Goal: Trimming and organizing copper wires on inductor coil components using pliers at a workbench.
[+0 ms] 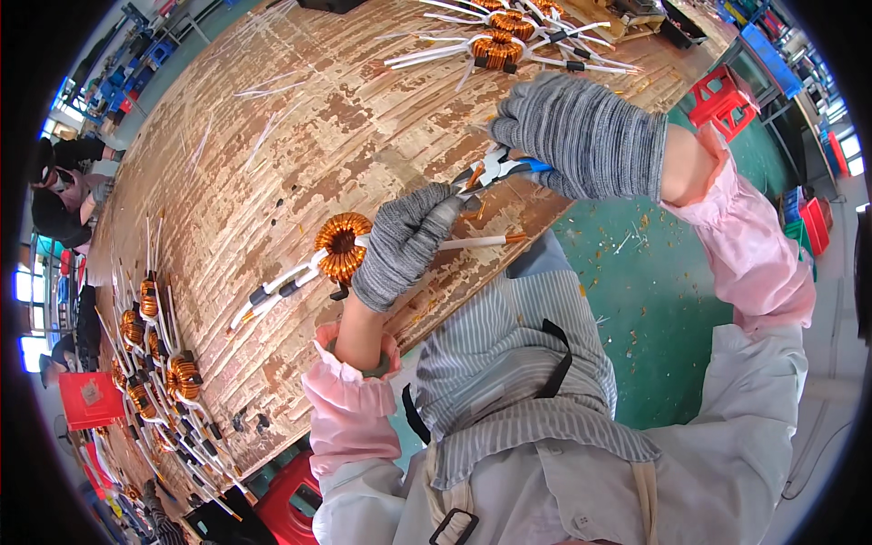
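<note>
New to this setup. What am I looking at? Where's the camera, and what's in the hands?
There is no robot here, just a person in grey knit gloves. The single picture comes from a wide fisheye camera on their head, looking down, so straight edges bend near the rim.

The right hand grips a plier-like tool with blue on its handles. The left hand is closed beside the tool's jaws, seemingly around a wire; copper-coloured wire shows there, but the fingers hide the exact grip.

On the worn wooden table, a copper-wound ring coil with white leads lies by the left hand. More such coils sit in a group at the left and another at the far edge.
</note>
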Tool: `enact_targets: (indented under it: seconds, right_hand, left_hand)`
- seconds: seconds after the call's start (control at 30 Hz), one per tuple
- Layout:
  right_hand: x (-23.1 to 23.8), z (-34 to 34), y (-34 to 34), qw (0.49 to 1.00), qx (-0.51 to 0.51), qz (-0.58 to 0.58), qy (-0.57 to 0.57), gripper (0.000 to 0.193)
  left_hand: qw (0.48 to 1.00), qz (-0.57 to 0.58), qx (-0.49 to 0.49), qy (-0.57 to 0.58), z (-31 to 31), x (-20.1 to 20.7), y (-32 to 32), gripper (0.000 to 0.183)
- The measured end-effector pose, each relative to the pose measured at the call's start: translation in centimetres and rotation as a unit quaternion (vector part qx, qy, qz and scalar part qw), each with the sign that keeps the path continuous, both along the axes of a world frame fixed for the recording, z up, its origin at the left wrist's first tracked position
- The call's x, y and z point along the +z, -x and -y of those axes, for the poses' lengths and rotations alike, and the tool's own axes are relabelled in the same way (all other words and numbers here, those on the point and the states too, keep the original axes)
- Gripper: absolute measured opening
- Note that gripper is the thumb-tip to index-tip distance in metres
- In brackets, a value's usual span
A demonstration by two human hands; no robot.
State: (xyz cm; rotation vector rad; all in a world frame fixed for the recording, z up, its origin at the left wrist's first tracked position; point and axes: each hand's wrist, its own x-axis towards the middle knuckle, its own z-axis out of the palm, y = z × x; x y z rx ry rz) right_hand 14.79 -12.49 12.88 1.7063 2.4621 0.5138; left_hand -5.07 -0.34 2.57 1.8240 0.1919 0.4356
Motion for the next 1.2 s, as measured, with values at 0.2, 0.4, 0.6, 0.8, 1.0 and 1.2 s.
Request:
enact_targets:
  seconds: [0.2,0.4,0.6,0.8,1.0,1.2]
  right_hand:
    - [0.3,-1.7,0.1,0.998,0.033,0.048,0.027,0.029]
    - [-0.2,-2.2,-0.1,0.996,0.057,0.063,0.018,0.025]
    - [-2.5,-1.2,-1.7,0.972,0.085,-0.202,0.084,0.016]
    - [-3.4,-1.4,-2.3,0.715,-0.039,-0.490,0.497,0.024]
    - [-4.1,-0.7,-2.1,0.944,0.010,-0.294,0.151,0.024]
    - [-6.7,0.7,-1.9,0.909,-0.014,-0.415,0.033,0.021]
  left_hand:
    - [0.998,-0.025,-0.037,0.047,-0.3,0.6,0.9,0.024]
    - [0.995,-0.038,-0.062,0.068,-0.8,0.8,1.1,0.024]
    - [0.993,-0.043,-0.080,0.073,-0.7,1.4,1.0,0.024]
    - [0.993,-0.039,-0.081,0.077,-0.5,0.7,1.1,0.024]
    - [0.996,-0.042,-0.060,0.055,-0.3,0.9,0.6,0.025]
    - [0.996,0.002,0.032,-0.089,1.2,0.3,-0.9,0.029]
